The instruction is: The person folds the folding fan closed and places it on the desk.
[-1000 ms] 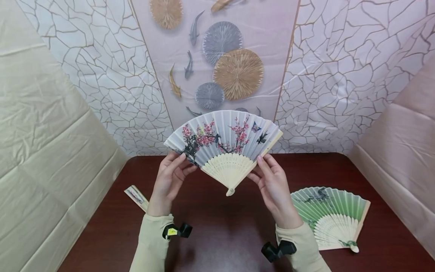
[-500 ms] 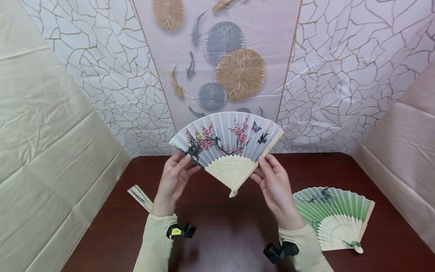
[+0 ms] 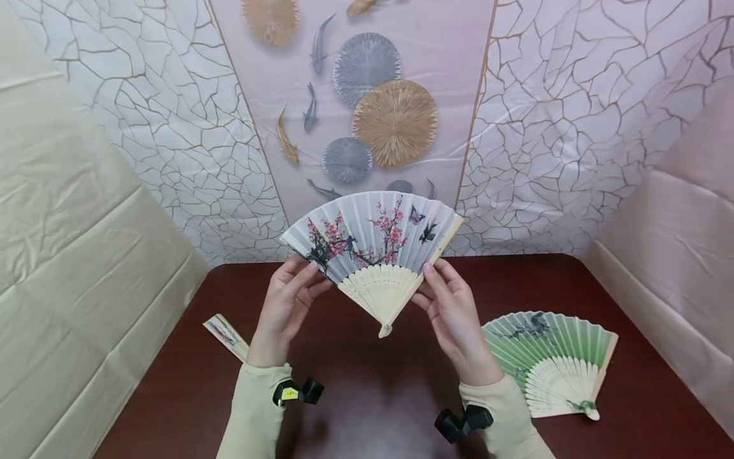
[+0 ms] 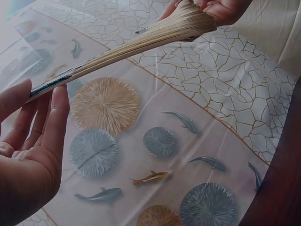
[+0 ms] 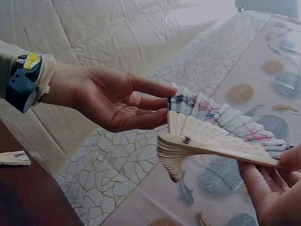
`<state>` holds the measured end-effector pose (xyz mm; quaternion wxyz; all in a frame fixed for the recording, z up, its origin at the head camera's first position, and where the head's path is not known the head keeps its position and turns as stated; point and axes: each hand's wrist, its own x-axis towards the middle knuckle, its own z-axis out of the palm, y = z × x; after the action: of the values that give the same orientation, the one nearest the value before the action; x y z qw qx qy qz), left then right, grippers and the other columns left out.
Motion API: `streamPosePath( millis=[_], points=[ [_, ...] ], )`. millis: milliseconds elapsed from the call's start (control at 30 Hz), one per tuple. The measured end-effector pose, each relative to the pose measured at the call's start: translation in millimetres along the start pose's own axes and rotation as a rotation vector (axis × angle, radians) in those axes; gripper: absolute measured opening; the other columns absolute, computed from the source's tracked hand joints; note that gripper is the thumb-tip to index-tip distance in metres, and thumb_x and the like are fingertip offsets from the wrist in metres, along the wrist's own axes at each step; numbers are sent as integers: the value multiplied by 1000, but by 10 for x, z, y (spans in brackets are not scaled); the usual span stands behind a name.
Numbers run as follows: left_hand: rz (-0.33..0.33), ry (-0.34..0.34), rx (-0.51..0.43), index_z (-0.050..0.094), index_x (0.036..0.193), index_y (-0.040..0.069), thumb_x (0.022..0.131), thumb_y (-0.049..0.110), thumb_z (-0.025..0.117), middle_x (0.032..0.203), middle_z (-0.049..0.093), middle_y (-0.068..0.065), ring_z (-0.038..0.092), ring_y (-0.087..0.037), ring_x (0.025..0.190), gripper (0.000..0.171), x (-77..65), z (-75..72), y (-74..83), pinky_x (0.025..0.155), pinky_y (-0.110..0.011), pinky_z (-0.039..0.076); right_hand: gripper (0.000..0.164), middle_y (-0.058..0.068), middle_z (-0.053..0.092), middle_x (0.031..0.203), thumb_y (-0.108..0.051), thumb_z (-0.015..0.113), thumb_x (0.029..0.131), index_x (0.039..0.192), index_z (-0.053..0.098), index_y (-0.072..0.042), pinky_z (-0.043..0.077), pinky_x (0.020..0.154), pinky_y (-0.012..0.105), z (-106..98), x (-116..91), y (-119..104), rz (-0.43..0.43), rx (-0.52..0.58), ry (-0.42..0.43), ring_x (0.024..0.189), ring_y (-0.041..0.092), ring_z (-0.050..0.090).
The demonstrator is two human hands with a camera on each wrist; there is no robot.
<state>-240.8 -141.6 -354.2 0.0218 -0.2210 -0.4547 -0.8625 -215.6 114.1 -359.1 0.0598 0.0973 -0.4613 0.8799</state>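
A spread folding fan [image 3: 375, 236] with pink blossoms, dark birds and a butterfly on pale cloth is held up above the table, its pale ribs meeting at a pivot below. My left hand [image 3: 287, 303] pinches the fan's left edge between thumb and fingers. On the opposite side, my right hand [image 3: 455, 319] pinches the right outer stick. The left wrist view shows the fan [image 4: 117, 54] nearly edge-on. From the right wrist, the fan's carved ribs [image 5: 221, 120] show between both hands, with the pleats still raised.
An open green fan [image 3: 564, 382] lies on the dark red table [image 3: 367, 395] at right, partly behind the right forearm. A folded fan [image 3: 226, 336] lies left, its lower end hidden by the left wrist. A patterned cloth [image 3: 395, 124] hangs behind.
My hands have come slightly closer together, and the blossom fan's spread has narrowed a little. The view has shifted slightly. The other two fans lie where they were.
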Motion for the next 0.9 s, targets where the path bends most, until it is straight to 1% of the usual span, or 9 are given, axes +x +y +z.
streamPosePath(
  millis=[200,367,533,700,900],
  points=[
    [4,6,30,67,127,12,103,0,51,117,71,-5,70,-17,96,32,2,1,24,82,-31,61,18,6,70,108,-13,50,107,121,59,-6,61,78,32,39,22,36,-20,5,8,93,18,72],
    [-15,2,19,68,124,13,103,-3,47,114,72,-4,71,-17,94,34,8,-3,0,80,-31,61,17,4,70,106,-12,49,107,119,61,-8,61,77,32,30,13,59,-6,5,18,92,17,72],
    [-30,-8,13,67,125,13,104,-1,46,115,72,-5,71,-17,95,33,9,-5,-19,80,-32,61,17,3,71,106,-12,49,107,117,62,-10,61,77,32,30,8,70,11,17,-7,91,17,72],
    [-30,-9,28,65,128,12,103,1,48,115,72,-6,71,-17,95,32,20,3,-10,80,-33,61,16,2,71,104,-12,48,108,115,63,-11,61,77,30,35,7,72,43,47,-40,89,16,71],
    [-35,1,25,65,127,11,103,-1,47,115,73,-6,71,-17,94,33,11,-10,-12,80,-33,61,15,1,70,102,-12,47,108,113,62,-12,61,76,29,49,0,93,57,44,-51,88,15,71]
  ],
)
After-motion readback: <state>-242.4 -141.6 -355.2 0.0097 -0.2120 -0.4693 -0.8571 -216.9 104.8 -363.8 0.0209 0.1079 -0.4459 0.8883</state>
